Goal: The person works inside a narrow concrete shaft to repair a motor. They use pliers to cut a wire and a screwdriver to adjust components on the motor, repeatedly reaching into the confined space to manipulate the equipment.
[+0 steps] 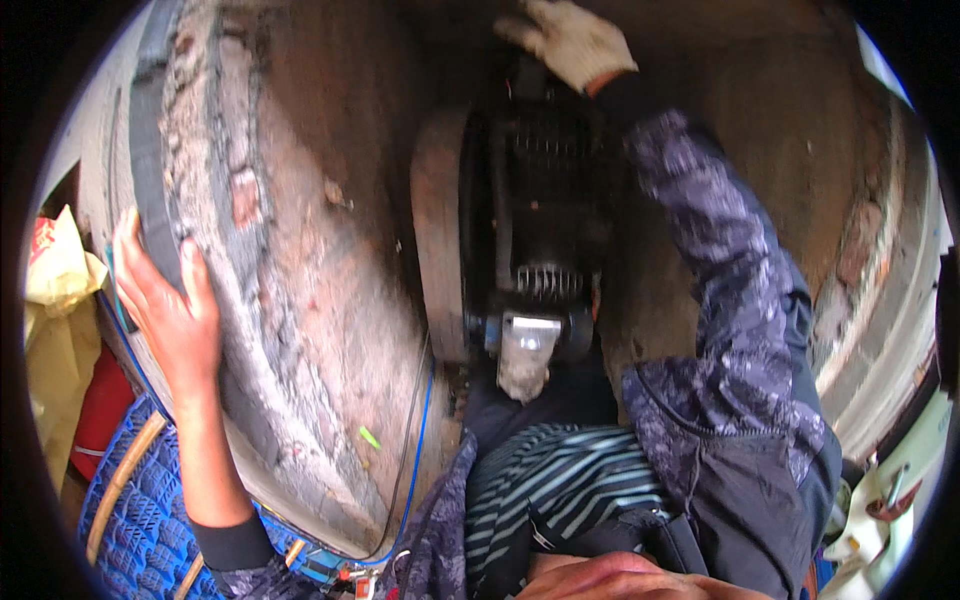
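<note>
My left hand (176, 322) is bare and rests with its fingers spread on the dark-faced edge of a brick and plaster wall (244, 199). My right hand (589, 49) wears a pale knit glove, dirty at the fingers, and reaches over the far end of a black finned machine (551, 202). Thumb and fingers look apart there; shadow hides whether they touch it. A broad belt-guard-like cover (439, 232) runs along the machine's left side. At its near end sits a pale, dirty block-shaped part (527, 352) with a shiny top.
Walls with exposed brick (859, 244) flank the machine. A blue cable (418, 457) and a dark one run down the left side. Beyond the left wall are a blue plastic basket (142, 480), a yellow bag (64, 262) and a red object (109, 405). White items (874, 532) stand at right.
</note>
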The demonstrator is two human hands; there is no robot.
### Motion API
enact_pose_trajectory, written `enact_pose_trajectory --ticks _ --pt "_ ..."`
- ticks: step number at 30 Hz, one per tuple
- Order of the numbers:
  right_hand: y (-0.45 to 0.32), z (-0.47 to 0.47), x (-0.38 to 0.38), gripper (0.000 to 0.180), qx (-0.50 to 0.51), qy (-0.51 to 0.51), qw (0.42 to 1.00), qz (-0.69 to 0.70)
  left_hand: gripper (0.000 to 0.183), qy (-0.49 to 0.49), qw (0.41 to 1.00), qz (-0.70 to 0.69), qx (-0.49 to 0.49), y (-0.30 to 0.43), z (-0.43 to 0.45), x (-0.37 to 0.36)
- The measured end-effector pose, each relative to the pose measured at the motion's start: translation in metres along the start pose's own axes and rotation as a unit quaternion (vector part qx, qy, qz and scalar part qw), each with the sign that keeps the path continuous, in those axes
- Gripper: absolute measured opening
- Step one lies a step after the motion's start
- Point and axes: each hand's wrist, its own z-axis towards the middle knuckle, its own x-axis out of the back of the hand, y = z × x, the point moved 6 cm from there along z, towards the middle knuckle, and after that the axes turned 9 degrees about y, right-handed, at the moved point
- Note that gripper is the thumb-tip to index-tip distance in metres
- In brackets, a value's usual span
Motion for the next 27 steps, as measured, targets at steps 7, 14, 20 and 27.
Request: enact_pose_trajectory --ticks 7,14,20,27 --pt "-0.035 -0.006 -0.005 0.04 -0.033 0.031 0.997 -0.07 0.063 0.072 0.997 0.008 -0.025 -0.011 -0.017 -0.004" --pt "-0.056 -0.032 0.021 0.047 -0.166 -0.032 0.976 -0.138 0.066 0.125 0.992 -0.004 0.034 -0.028 -0.028 0.006" --pt "-0.046 -0.021 -0.001 0.049 -0.021 0.017 0.991 -0.134 0.067 0.125 0.991 0.009 0.039 -0.027 -0.027 0.017" --pt "-0.011 -0.026 -0.001 0.042 -0.115 -0.028 0.992 -0.054 0.066 0.144 0.989 -0.02 -0.006 0.018 -0.013 0.051"
